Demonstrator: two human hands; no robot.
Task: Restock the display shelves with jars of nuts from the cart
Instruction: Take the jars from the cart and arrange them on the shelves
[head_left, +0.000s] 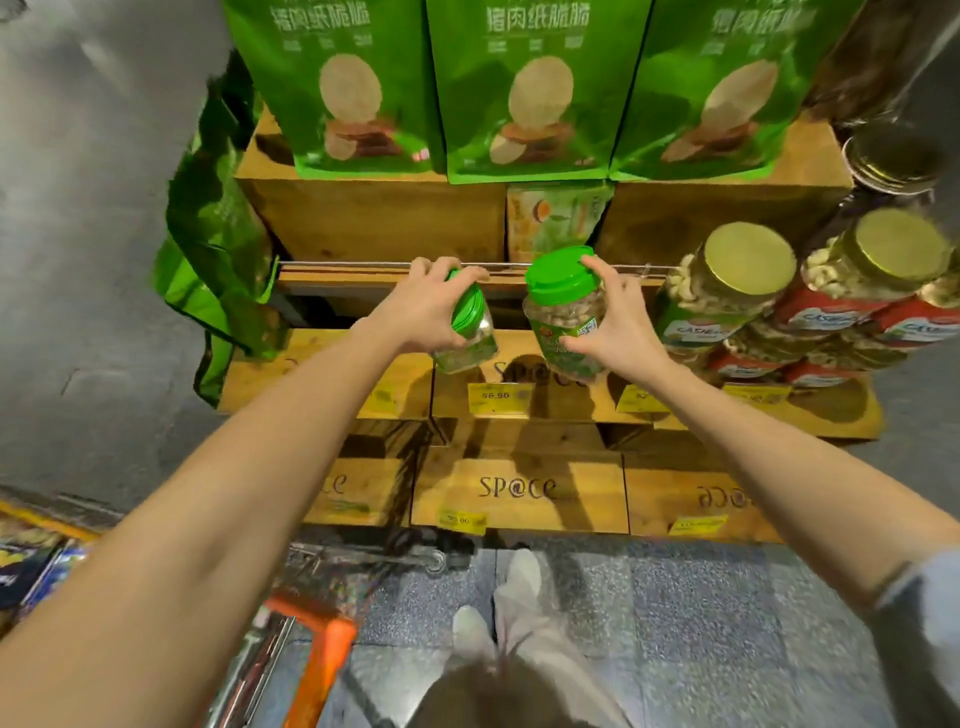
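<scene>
Jars of nuts: left hand (423, 306) grips one clear plastic green-lidded left jar (467, 332); right hand (608, 322) pinches a ribbed right jar (566, 312). Both are held above the wooden crate shelf (332, 374), with gold-lidded cashew jars (727, 291) right of the right hand's grip.

The bare crate top (322, 358) at mid-frame lies open between the hanging green bag (218, 260) at centre left and the stacked gold-lidded jars (727, 291) at centre right; the left hand (421, 306) gripping the left jar (467, 338) and the right hand (608, 322) gripping the right jar (563, 312) fill much of that gap; behind, a metal rail (353, 265) runs across; upper crates (374, 213) and green pouches (524, 88) wall off the top; the cart (322, 639) crowds the lower left.
</scene>
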